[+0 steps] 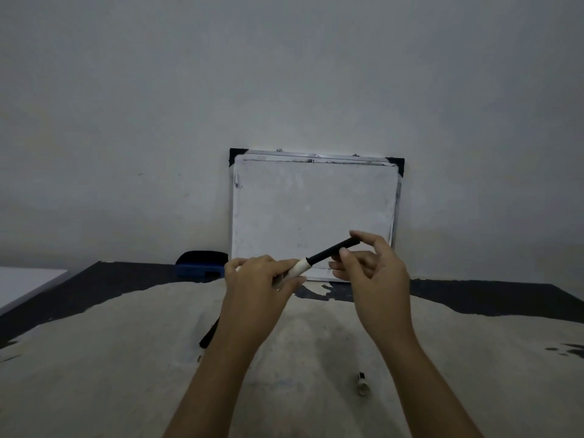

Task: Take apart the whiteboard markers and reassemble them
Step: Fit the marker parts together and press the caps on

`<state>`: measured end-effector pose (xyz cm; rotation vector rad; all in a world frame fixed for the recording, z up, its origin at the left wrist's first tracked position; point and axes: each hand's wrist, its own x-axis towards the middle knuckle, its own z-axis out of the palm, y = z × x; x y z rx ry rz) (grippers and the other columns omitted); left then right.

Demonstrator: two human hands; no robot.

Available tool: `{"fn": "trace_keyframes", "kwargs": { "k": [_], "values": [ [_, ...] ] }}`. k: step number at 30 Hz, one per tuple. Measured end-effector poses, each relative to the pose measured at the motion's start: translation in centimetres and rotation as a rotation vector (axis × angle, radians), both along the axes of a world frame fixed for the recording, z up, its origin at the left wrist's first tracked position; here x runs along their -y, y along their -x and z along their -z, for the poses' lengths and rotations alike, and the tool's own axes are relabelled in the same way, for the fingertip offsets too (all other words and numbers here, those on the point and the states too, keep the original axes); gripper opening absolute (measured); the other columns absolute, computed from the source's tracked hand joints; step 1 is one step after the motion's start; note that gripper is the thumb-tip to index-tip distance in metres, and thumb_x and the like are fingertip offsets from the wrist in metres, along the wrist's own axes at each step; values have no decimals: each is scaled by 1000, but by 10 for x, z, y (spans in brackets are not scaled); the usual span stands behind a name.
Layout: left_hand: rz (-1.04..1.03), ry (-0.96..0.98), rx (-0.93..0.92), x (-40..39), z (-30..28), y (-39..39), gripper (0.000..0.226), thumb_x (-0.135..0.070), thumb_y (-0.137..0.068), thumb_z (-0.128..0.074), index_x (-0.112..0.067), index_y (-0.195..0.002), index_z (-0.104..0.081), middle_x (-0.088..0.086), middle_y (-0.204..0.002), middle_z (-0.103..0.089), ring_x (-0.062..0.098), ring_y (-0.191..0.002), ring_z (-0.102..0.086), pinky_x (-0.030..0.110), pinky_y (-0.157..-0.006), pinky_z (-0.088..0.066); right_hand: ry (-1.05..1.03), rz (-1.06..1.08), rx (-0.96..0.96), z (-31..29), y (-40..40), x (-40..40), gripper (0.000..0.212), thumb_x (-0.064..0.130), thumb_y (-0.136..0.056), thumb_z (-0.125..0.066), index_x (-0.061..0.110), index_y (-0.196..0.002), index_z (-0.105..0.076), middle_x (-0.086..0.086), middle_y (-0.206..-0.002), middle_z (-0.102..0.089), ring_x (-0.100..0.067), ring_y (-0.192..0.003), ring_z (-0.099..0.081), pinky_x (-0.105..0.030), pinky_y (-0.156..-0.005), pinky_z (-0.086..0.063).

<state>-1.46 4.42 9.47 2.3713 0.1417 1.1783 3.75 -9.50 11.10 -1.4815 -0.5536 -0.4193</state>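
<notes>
I hold one whiteboard marker (319, 256) in the air in front of me, tilted up to the right. Its white barrel sits in my left hand (262, 279); its long black part runs to my right hand (373, 273), whose thumb and fingertips pinch the far end. A black marker part (209, 336) lies on the table, half hidden behind my left forearm. A small marker piece with a dark tip (362, 383) lies on the table between my forearms, closer to the right one.
A small whiteboard (313, 213) leans against the wall at the back of the worn table (126, 358). A blue and black eraser (200, 264) sits left of it. A white surface (25, 282) shows at the far left.
</notes>
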Motion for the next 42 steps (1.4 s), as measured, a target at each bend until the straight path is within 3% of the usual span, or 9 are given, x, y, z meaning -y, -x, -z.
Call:
{"fn": "trace_keyframes", "kwargs": {
  "k": [5, 11, 20, 24, 26, 31, 36, 40, 42],
  "values": [
    [75, 48, -9, -4, 0, 1, 24, -34, -79, -67, -32, -102, -70, 3, -73, -64, 16, -73, -53, 39, -80, -44, -65, -89, -106, -3, -5, 8, 14, 7, -89, -56, 10, -98, -66, -7, -81, -72, -10, -71, -72, -15, -63, -57],
    [138, -33, -45, 0, -1, -2, 27, -35, -81, -64, -35, -108, -67, 4, -72, -58, 14, -69, -44, 27, -67, -30, -10, -207, -174, 0, -1, 3, 11, 6, -86, -60, 3, -94, -67, -11, -83, -73, -13, -70, -72, -21, -66, -59],
    [143, -16, -11, 4, 2, -4, 25, -34, -82, -63, -32, -107, -67, 5, -74, -63, 17, -72, -52, 36, -72, -43, 66, -288, -149, 3, 0, 0, 14, 1, -85, -60, 10, -88, -71, -7, -81, -73, -5, -68, -70, -12, -58, -54],
    [152, -4, -32, 2, 7, -5, 27, -36, -81, -63, -35, -108, -67, 4, -73, -61, 17, -70, -51, 34, -70, -40, 129, -309, -232, -1, -4, 10, 17, 6, -85, -61, 4, -99, -71, -10, -86, -74, -11, -73, -72, -14, -59, -55],
    [153, -5, -61, 1, 7, -5, 26, -37, -81, -64, -36, -107, -67, 1, -70, -58, 16, -70, -49, 30, -69, -36, 293, -270, -310, -3, -10, 21, 19, 12, -84, -65, 5, -101, -69, -14, -90, -73, -19, -79, -71, -18, -61, -58],
    [181, -10, -248, 2, 9, -3, 25, -37, -80, -65, -33, -105, -69, -9, -66, -59, 9, -65, -50, 24, -60, -34, 1155, -135, -464, 11, -26, 36, 16, 23, -77, -73, 12, -78, -62, -6, -80, -67, -12, -64, -62, -21, -62, -55],
    [187, 5, -354, 4, 14, -3, 26, -37, -80, -64, -32, -106, -69, -1, -79, -67, 12, -72, -55, 24, -67, -34, 1363, -146, -614, 31, -31, 30, 30, 23, -71, -79, 9, -79, -54, -7, -74, -65, -12, -56, -59, -25, -62, -55],
    [163, 8, -376, 3, 15, -4, 30, -39, -81, -64, -33, -110, -66, -1, -85, -69, 15, -80, -57, 25, -75, -31, 1445, -206, -706, 41, -34, 26, 23, 19, -75, -76, 9, -70, -55, -8, -75, -66, -18, -64, -62, -33, -77, -55],
    [152, 10, -380, 3, 15, -4, 32, -39, -80, -64, -31, -111, -65, 0, -87, -70, 16, -81, -58, 25, -75, -32, 1429, -233, -704, 39, -33, 26, 20, 11, -78, -72, 9, -68, -54, -7, -70, -63, -16, -60, -60, -28, -69, -55]
  ]
}}
